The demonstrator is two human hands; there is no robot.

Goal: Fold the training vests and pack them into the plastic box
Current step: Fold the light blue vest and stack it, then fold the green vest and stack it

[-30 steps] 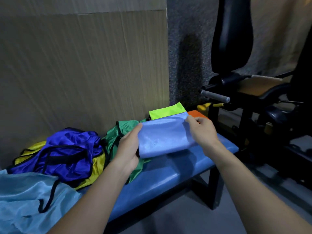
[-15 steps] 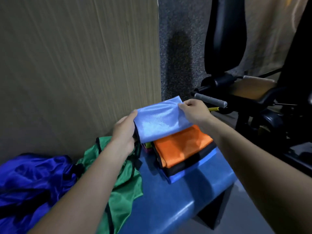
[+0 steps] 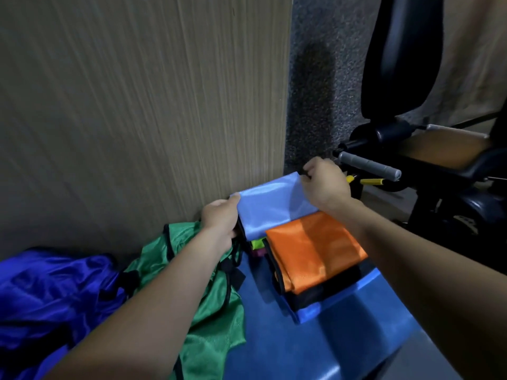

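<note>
Hands hold folded light-blue vest (image 3: 270, 208) above the stack by the wall: left hand (image 3: 220, 224) grips its near-left edge, right hand (image 3: 325, 185) pinches the far corner. Best lowered flat, edges squared beside orange vest (image 3: 315, 252) on worktop (image 3: 296, 344). Plastic box not visible.
</note>
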